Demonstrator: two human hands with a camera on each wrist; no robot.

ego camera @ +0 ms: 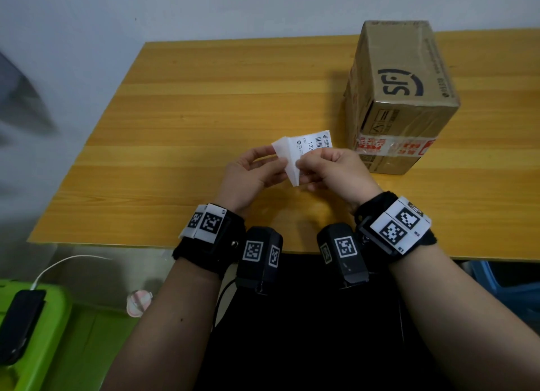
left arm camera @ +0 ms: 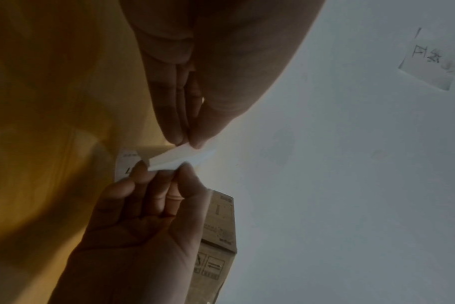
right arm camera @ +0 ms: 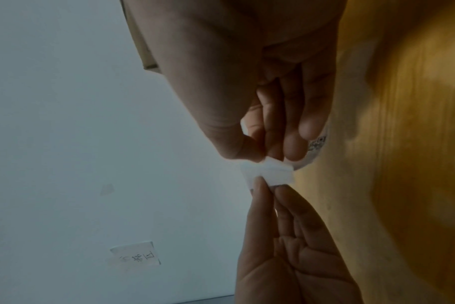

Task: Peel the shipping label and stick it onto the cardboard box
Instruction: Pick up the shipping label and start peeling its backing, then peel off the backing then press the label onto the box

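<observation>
Over the middle of the table both hands hold a white shipping label (ego camera: 314, 144) with a barcode and black print. My left hand (ego camera: 279, 164) pinches a plain white backing flap (ego camera: 283, 149) that is folded away from the printed sheet. In the left wrist view the left hand's fingertips (left arm camera: 181, 135) close on that backing flap (left arm camera: 179, 158). My right hand (ego camera: 302, 164) pinches the printed label's near edge, and the label's code patch (right arm camera: 317, 144) shows behind the right hand's fingers (right arm camera: 294, 144). The brown cardboard box (ego camera: 403, 98) stands upright just right of the hands, apart from them.
The wooden table (ego camera: 204, 98) stands against a pale wall. A taped paper note (left arm camera: 429, 59) hangs on that wall. Left of my lap, a green bin (ego camera: 43, 346) carries a black phone (ego camera: 20, 323) with a white cable. Something blue (ego camera: 482, 276) sits under the table's right edge.
</observation>
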